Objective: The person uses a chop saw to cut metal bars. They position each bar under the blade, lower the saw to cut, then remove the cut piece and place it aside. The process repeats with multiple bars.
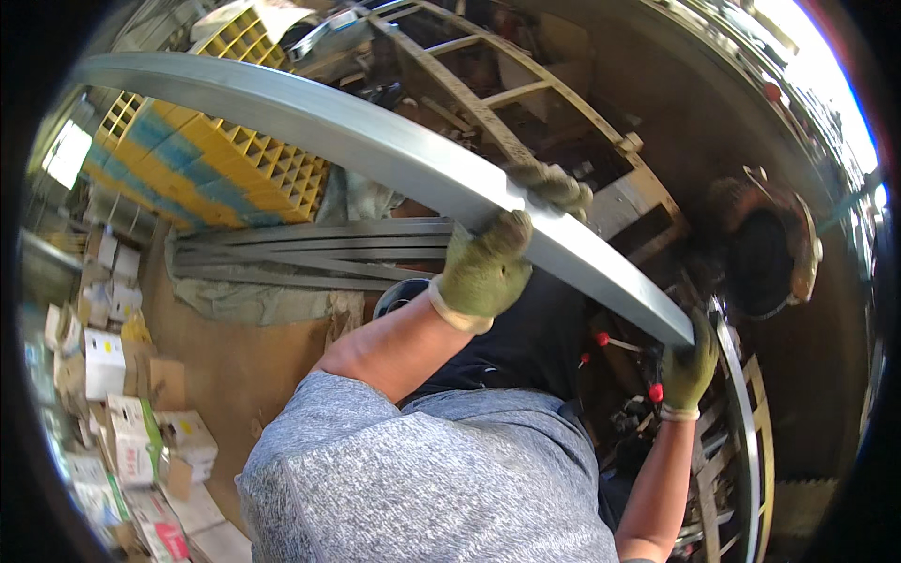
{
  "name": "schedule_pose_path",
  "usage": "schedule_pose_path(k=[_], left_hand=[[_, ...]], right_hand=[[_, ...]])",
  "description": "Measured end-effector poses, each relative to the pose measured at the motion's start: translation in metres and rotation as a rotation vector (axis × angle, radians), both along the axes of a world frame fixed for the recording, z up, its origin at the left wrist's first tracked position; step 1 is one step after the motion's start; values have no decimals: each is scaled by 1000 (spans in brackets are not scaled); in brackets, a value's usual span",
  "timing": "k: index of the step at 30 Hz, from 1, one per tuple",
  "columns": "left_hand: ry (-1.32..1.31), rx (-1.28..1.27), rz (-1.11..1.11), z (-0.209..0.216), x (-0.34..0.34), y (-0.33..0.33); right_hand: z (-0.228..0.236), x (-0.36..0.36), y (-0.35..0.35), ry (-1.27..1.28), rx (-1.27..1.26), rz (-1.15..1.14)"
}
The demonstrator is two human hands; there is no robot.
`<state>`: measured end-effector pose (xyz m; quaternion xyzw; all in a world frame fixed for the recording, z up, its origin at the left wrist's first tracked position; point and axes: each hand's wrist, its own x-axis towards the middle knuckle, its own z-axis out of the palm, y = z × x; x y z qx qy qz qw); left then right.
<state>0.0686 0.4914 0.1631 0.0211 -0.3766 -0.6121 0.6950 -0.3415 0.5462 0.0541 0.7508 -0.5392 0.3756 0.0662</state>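
Long metal strip (375, 141) held w/ both gloved hands: left hand (488, 267) clamped mid-length, right hand (690, 366) gripping near end, strip running up-left over yellow crates (216, 169).

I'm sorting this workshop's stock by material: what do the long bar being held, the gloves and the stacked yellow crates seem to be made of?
The long bar looks like metal, probably steel or aluminium: smooth grey with a dull sheen and crisp flat faces. The gloves on the left hand and right hand look like knitted fabric, olive green with pale cuffs. The yellow crates look like moulded plastic: uniform colour and open grid walls.
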Motion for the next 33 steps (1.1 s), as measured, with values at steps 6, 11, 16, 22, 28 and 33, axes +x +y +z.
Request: schedule_pose_path(k=[6,11,16,22,28,33], left_hand=[[76,139,43,-33,39,49],[284,350,137,-66,88,70],[424,579,399,-118,165,62],[502,832,717,-224,282,37],[520,914,813,-271,368,29],[513,930,815,-263,373,12]], right_hand=[[26,11,-10,99,17,69],[73,57,-48,301,13,130],[85,149,-86,436,121,284],[46,276,-95,643,329,299],[24,372,-87,734,344,399],[9,372,-118,662,351,390]])
